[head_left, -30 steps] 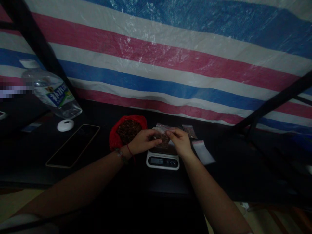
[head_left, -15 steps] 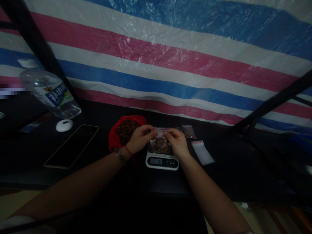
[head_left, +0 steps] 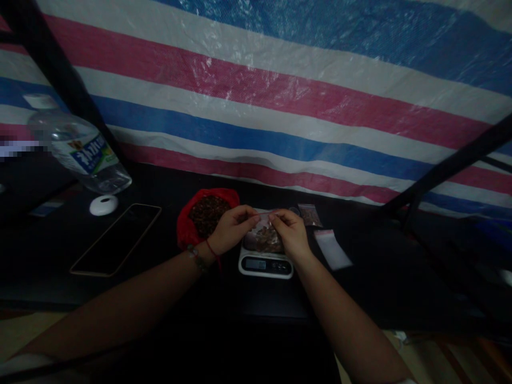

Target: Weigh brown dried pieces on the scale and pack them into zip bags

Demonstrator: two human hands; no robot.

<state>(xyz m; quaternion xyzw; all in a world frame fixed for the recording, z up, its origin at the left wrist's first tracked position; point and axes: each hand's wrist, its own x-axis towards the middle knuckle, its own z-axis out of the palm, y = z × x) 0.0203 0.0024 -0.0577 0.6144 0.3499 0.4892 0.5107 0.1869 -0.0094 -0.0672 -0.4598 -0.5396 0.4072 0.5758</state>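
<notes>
Both hands, the left hand (head_left: 231, 230) and the right hand (head_left: 290, 233), now pinch the top strip of the little bag (head_left: 264, 238), lifted up over the scale (head_left: 266, 262), so it looks nearly sealed.

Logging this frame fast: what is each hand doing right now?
Left hand: closed, pinching the top edge of the small clear bag over the scale.
Right hand: closed, pinching the same bag's top edge.

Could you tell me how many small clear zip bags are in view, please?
3: one filled small clear zip bag pinched by both hands over the white digital scale, one filled bag behind the right hand, one empty bag right of the scale. Others may be hidden.
</notes>
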